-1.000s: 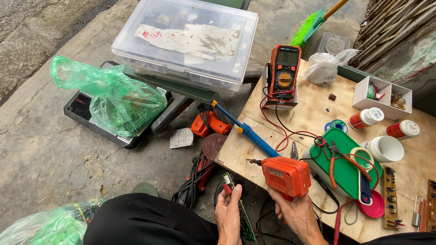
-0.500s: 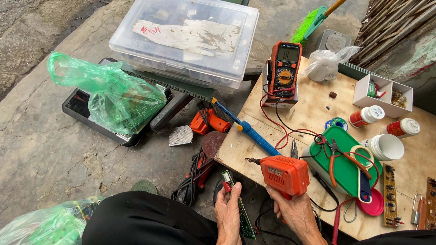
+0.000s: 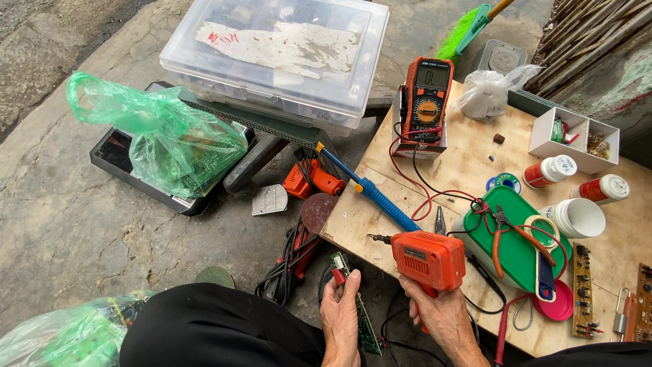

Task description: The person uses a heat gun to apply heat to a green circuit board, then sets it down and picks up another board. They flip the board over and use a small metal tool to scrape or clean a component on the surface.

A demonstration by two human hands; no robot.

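Left hand [image 3: 339, 309] pinching narrow green circuit board [image 3: 354, 302] edge-up; right hand [image 3: 441, 316] closed around orange plastic power drill [image 3: 426, 259], above plywood worktop [image 3: 468, 163].

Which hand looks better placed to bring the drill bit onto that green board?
The right hand, probably: it grips the orange drill, its bit pointing left above the board. The left hand is busy holding the board on edge.

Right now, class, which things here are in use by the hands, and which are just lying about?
In use:
left hand holding circuit board
right hand holding orange drill

Lying about:
multimeter
soldering iron
pliers
green bag
clear box
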